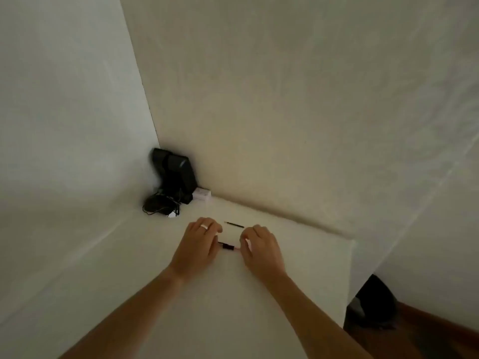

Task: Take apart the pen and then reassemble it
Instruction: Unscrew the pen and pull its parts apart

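Note:
Both of my hands hold a pen body [228, 246] low over the white table [298, 281]. The part of it that shows between the hands is dark with a reddish section. My left hand [198, 244], with a ring on one finger, grips its left end. My right hand [260, 248] pinches its right end. A thin dark refill [234, 224] lies loose on the table just beyond the hands, apart from them. The ends of the pen body are hidden inside my fingers.
A black device [176, 174] stands in the far left corner against the walls, with a tangle of black cable [159, 207] and a small white box [202, 194] beside it. The table's right edge drops to a wooden floor with a dark object [370, 304].

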The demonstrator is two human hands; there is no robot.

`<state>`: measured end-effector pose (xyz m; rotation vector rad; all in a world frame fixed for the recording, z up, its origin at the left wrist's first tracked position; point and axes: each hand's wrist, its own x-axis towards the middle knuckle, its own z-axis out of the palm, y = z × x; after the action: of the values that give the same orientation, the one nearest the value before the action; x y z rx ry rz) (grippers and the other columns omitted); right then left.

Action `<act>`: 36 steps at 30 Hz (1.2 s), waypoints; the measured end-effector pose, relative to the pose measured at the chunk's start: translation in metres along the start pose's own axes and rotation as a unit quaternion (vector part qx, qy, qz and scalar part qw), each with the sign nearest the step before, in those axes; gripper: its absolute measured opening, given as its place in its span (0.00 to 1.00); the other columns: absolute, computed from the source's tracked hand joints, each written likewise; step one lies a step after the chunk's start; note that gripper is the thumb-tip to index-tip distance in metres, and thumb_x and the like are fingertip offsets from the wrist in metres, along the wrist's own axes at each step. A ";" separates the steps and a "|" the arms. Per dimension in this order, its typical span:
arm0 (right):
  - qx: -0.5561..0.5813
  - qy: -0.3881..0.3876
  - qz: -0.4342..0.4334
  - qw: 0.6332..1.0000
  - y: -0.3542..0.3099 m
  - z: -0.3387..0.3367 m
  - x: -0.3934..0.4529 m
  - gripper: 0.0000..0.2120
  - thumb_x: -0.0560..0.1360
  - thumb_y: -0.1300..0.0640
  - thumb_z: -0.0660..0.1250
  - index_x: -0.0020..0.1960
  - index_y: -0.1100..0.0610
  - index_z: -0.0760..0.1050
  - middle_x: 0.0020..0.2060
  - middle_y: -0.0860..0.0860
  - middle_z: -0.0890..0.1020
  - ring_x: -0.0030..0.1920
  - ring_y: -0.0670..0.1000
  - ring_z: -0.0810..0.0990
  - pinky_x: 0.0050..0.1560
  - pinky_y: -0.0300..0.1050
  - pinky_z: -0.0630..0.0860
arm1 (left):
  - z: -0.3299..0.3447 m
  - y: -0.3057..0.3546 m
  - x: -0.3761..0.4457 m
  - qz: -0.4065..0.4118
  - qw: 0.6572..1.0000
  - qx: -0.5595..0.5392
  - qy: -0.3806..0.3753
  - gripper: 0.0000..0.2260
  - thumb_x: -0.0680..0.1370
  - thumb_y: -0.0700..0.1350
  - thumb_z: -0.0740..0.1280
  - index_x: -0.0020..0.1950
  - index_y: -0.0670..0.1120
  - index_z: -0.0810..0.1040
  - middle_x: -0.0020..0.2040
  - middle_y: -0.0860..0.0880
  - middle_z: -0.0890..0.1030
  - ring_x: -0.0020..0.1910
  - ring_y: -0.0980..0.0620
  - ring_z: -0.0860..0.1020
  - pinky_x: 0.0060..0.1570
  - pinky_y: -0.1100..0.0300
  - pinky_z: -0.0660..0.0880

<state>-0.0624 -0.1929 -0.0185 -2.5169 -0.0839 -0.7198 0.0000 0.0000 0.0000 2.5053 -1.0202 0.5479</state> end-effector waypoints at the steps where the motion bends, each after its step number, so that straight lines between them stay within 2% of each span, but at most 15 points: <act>1: 0.000 0.001 -0.007 1.000 0.002 0.007 -0.003 0.07 0.77 0.54 0.60 0.45 0.54 0.76 0.41 0.49 0.77 0.42 0.52 0.74 0.44 0.48 0.72 | 0.006 -0.001 -0.005 0.007 1.000 0.012 0.003 0.09 0.75 0.40 0.61 0.54 0.49 0.74 0.51 0.53 0.77 0.52 0.52 0.75 0.51 0.57 0.70; 8: -0.006 0.000 -0.018 1.000 0.006 0.025 -0.004 0.01 0.74 0.58 0.69 0.44 0.53 0.79 0.40 0.49 0.80 0.43 0.53 0.75 0.45 0.48 0.73 | 0.020 -0.007 -0.015 0.004 0.999 0.013 0.033 0.07 0.76 0.43 0.61 0.51 0.50 0.77 0.49 0.54 0.79 0.50 0.53 0.75 0.48 0.57 0.70; 13: -0.029 -0.014 0.019 0.999 -0.008 0.023 -0.015 0.04 0.75 0.59 0.67 0.46 0.53 0.79 0.42 0.49 0.80 0.47 0.54 0.75 0.48 0.49 0.71 | 0.023 -0.008 -0.022 -0.008 1.000 -0.010 0.009 0.05 0.75 0.46 0.63 0.49 0.52 0.77 0.48 0.55 0.79 0.49 0.52 0.75 0.46 0.56 0.72; 19: -0.058 -0.023 0.075 0.995 -0.023 0.022 -0.019 0.05 0.77 0.55 0.63 0.49 0.51 0.77 0.47 0.49 0.79 0.52 0.53 0.73 0.53 0.48 0.68 | 0.023 -0.011 -0.022 -0.021 0.996 -0.089 0.000 0.05 0.77 0.45 0.65 0.52 0.50 0.78 0.49 0.53 0.78 0.50 0.55 0.75 0.50 0.58 0.76; 22: -0.092 -0.010 0.062 0.994 -0.026 0.028 -0.026 0.04 0.77 0.53 0.63 0.49 0.52 0.74 0.47 0.49 0.77 0.50 0.53 0.72 0.51 0.49 0.68 | 0.025 -0.011 -0.021 -0.020 0.994 -0.105 0.002 0.03 0.79 0.44 0.63 0.49 0.50 0.77 0.48 0.54 0.77 0.48 0.56 0.73 0.49 0.58 0.75; 29: -0.109 0.037 -0.005 0.993 -0.032 0.030 -0.029 0.01 0.78 0.59 0.64 0.49 0.55 0.73 0.41 0.49 0.77 0.43 0.53 0.73 0.42 0.47 0.71 | 0.022 -0.010 -0.021 -0.009 0.990 -0.142 0.003 0.06 0.82 0.44 0.59 0.50 0.50 0.74 0.47 0.55 0.76 0.46 0.58 0.73 0.47 0.58 0.74; 32: -0.134 0.048 -0.016 0.990 -0.034 0.029 -0.029 0.02 0.79 0.60 0.63 0.48 0.54 0.73 0.42 0.49 0.75 0.41 0.52 0.71 0.41 0.46 0.70 | 0.022 -0.009 -0.021 0.002 0.988 -0.151 0.015 0.05 0.83 0.44 0.59 0.52 0.50 0.75 0.48 0.55 0.77 0.48 0.58 0.73 0.48 0.60 0.74; 36: -0.135 0.045 -0.012 0.990 -0.036 0.028 -0.028 0.08 0.74 0.64 0.64 0.52 0.55 0.74 0.42 0.51 0.73 0.37 0.52 0.71 0.37 0.45 0.69 | 0.022 -0.008 -0.021 0.006 0.987 -0.161 0.029 0.06 0.82 0.44 0.63 0.57 0.48 0.78 0.52 0.53 0.78 0.52 0.58 0.75 0.53 0.65 0.74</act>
<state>-0.0801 -0.1456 -0.0369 -2.7383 0.0168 -0.9078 -0.0037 0.0062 -0.0308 2.1891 -1.0135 0.4177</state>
